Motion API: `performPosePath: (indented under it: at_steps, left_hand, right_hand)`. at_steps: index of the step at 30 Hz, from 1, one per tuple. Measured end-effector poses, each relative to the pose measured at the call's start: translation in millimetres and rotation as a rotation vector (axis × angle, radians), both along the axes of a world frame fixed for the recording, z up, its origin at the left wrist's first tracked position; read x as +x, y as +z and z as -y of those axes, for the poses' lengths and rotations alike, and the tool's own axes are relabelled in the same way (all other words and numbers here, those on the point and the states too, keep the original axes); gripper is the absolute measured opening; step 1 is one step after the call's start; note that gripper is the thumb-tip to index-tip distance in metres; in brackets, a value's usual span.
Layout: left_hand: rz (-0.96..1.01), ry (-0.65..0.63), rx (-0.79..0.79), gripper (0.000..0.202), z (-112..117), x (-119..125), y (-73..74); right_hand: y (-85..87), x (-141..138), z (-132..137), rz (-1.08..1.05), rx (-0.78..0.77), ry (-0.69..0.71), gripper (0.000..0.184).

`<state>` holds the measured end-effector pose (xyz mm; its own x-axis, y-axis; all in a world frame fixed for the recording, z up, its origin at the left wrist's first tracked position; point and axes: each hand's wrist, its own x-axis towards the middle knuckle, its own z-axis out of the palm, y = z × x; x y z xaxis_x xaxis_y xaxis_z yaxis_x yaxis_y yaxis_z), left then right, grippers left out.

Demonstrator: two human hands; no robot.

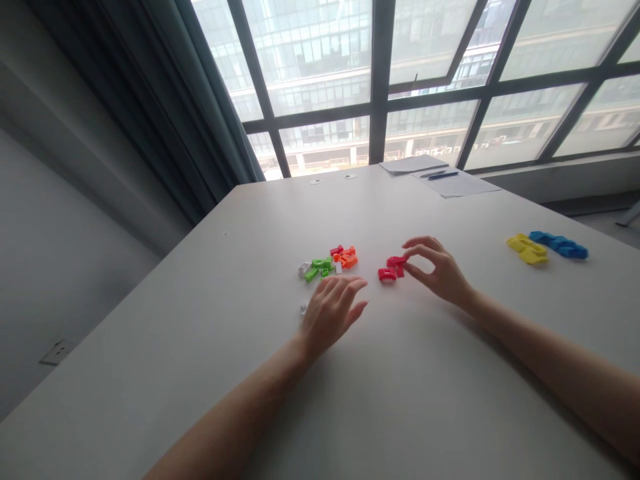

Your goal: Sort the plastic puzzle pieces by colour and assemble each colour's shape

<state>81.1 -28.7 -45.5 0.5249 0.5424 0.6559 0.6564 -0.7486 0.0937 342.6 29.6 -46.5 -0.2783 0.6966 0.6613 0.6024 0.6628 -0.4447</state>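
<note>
My right hand (440,272) pinches a red plastic piece (397,261) between thumb and fingertips, low over the table. Right by it are a second red piece (387,275) and a small red part (400,273). My left hand (334,308) hovers over the table with its thumb apart from the curved fingers and nothing between them. Just beyond it is a loose pile of green pieces (320,267), orange pieces (346,257), a dark red piece (337,250) and white bits (305,268). Another small white bit (303,309) is partly hidden by my left hand.
Yellow pieces (527,249) and blue pieces (559,245) lie grouped at the right on the white table (280,220). Paper sheets (467,185) with dark pens (443,175) rest at the far edge by the window. A dark curtain (165,93) hangs at the left.
</note>
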Motion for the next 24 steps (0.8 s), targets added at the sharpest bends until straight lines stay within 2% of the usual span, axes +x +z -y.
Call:
performPosePath:
  at_steps: [5,9,18,24]
  left_hand:
    - [-0.025,0.011,-0.003,0.014,-1,0,-0.6]
    - [-0.044,0.006,0.002,0.014,-2,0,-0.5]
    - [-0.095,0.13,-0.061,0.028,-4,2,-0.9]
    - [-0.089,0.29,-0.131,0.022,-17,-6,16.9]
  right_hand:
    - [-8.1,34,-25,0.004,-0.122,0.0,0.025]
    - [-15.8,48,-35,0.035,-0.251,0.022,0.027]
    - [-22.7,49,-39,0.065,-0.288,0.023,0.02]
    - [-21.9,50,-39,0.073,-0.263,0.029,0.019]
